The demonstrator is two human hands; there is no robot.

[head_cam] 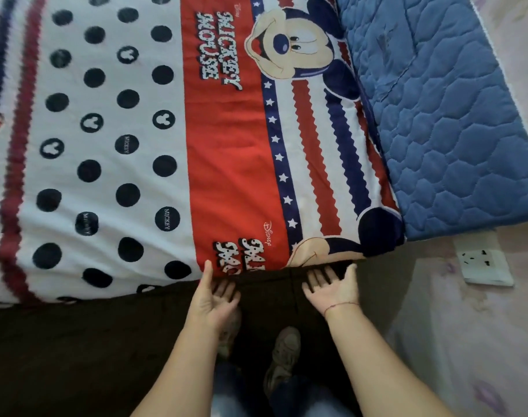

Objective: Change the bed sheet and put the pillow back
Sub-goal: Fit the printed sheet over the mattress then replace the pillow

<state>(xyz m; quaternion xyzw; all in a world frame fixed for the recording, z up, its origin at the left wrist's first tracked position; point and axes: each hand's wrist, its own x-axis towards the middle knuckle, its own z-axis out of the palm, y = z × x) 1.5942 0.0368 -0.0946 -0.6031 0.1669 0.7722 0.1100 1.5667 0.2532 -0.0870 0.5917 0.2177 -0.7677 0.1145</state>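
Note:
A Mickey Mouse bed sheet in red, white and navy, with black dots and zigzag stripes, lies flat across the bed. Its near edge runs along the bed's side just above my hands. My left hand is palm up below that edge, thumb raised against the red band, fingers reaching under the sheet's edge. My right hand is also palm up with straight fingers, their tips hidden under the edge near the printed face. No pillow is in view.
A blue quilted mattress pad lies uncovered at the right end of the bed. A white wall socket sits on the pale wall to the right. Dark bed side and floor lie below, with my shoes between the arms.

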